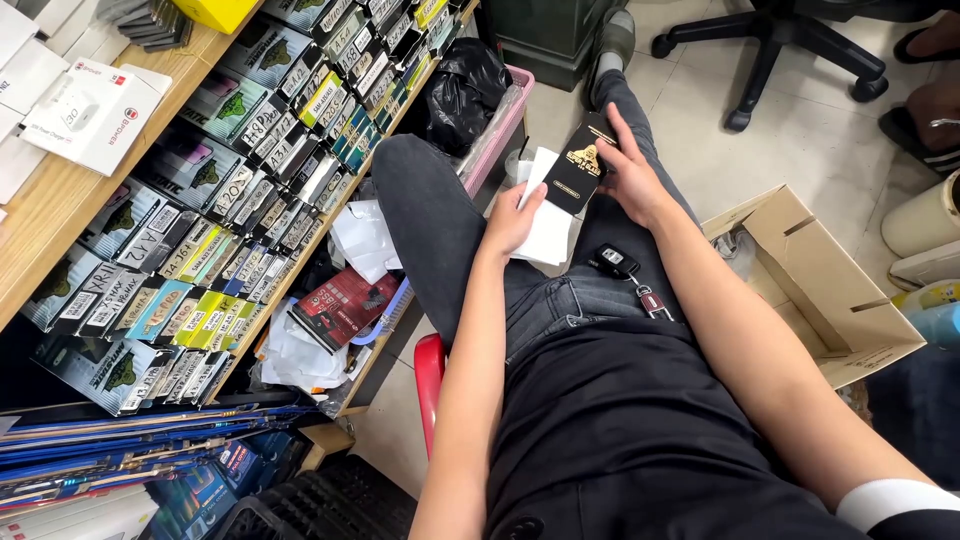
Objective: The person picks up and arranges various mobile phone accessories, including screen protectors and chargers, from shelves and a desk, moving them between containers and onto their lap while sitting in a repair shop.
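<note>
Your single head camera looks steeply down, close over your lap (no second view), with the wooden shelf of stacked boxes at frame left.

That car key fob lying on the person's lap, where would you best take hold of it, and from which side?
Probably by the long edges of the small black car key fob, coming straight down from above. It lies flat on the dark jeans, so only its top and sides are free. Its brown key tag trails toward the waist; the right hand, busy with a flat black packet, is nearest.
</note>
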